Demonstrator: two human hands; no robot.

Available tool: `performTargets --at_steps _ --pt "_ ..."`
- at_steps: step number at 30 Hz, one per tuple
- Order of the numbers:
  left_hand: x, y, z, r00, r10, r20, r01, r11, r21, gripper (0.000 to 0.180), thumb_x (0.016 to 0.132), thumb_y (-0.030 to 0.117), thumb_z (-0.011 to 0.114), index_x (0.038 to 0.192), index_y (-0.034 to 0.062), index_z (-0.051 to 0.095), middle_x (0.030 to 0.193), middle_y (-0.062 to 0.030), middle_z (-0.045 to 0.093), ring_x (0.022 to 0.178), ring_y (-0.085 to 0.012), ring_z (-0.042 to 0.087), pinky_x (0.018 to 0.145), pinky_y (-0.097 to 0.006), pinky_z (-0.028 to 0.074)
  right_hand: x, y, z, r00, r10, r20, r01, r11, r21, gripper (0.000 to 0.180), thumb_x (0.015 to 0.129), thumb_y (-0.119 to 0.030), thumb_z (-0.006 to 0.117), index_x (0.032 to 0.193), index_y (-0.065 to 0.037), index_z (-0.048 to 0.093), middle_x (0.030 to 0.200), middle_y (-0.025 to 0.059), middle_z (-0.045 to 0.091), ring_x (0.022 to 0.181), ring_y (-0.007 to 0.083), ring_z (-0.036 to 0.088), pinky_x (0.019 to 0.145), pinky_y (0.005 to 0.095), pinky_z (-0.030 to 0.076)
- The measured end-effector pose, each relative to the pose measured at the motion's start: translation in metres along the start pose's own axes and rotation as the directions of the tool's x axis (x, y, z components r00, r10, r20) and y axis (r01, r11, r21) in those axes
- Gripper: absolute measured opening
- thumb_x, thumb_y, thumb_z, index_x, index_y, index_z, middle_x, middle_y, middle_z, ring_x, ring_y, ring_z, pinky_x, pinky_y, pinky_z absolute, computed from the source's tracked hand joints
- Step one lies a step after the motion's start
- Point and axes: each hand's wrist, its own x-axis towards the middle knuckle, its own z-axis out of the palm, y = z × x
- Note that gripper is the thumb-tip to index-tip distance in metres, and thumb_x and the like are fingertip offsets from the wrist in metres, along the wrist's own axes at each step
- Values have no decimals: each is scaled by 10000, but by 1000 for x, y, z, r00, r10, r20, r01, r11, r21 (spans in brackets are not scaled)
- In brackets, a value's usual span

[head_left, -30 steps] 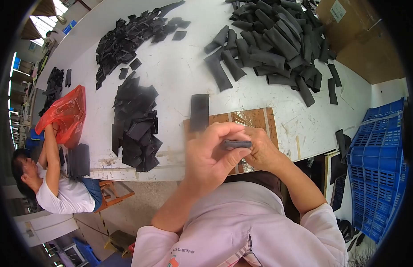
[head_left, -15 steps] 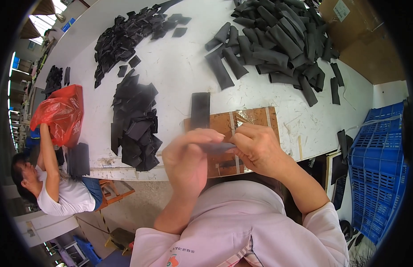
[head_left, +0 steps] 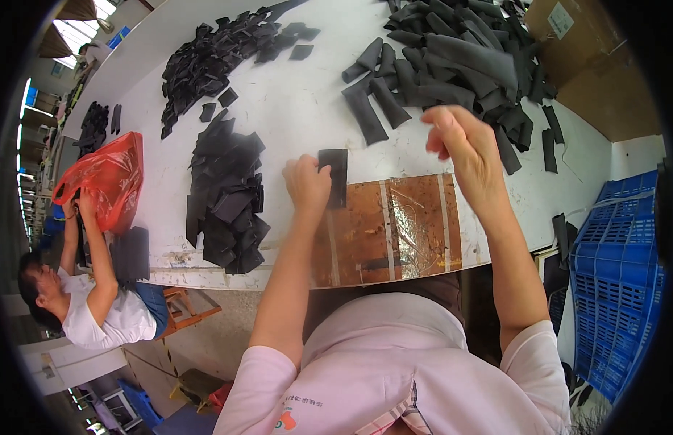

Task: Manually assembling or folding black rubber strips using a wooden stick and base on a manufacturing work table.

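Note:
My left hand rests on a flat black rectangular piece lying at the top left corner of a brown board on the white table. My right hand is raised over the table's right part, fingers loosely curled with nothing seen in them, just below a heap of dark rolled strips. A stack of flat black pieces lies left of my left hand.
A second spread of black pieces lies at the far left of the table. A seated person at the left holds a red plastic bag. Blue crates stand at my right, cardboard beyond them.
My hands were together near my chest holding a dark piece. Now they are apart: the left has set a black piece down by the board, the right has moved up toward the strip heap.

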Motion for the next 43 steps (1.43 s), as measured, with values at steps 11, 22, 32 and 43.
performTargets --at_steps 11,22,32,43 --pt "-51 15 -107 824 292 486 138 728 -671 40 782 -4 575 815 1 552 660 27 547 596 1 458 541 -130 358 -113 34 88 860 305 410 -500 670 549 436 774 -291 642 998 68 535 732 30 598 643 170 568 614 260 475" --pt "-145 -9 -126 901 5 435 434 -85 -897 334 747 64 521 1069 -10 473 960 -106 577 823 -161 567 720 -289 460 -101 22 103 647 454 612 -716 85 693 136 845 -158 560 880 -28 577 843 59 618 713 104 588 640 235 489" --pt "-147 -10 -118 915 -16 403 402 90 -911 162 769 15 561 924 -31 554 817 -95 616 680 -125 579 622 -249 474 -97 22 103 662 448 601 -728 194 658 152 843 -160 561 896 -18 568 860 69 620 736 131 606 661 272 515" --pt "-146 12 -113 998 30 54 18 691 -723 79 791 19 592 868 5 579 671 -35 579 636 -45 538 570 -176 434 -106 -2 92 926 -155 344 201 974 -104 412 752 -390 617 961 -37 590 882 177 576 655 235 607 577 362 488"
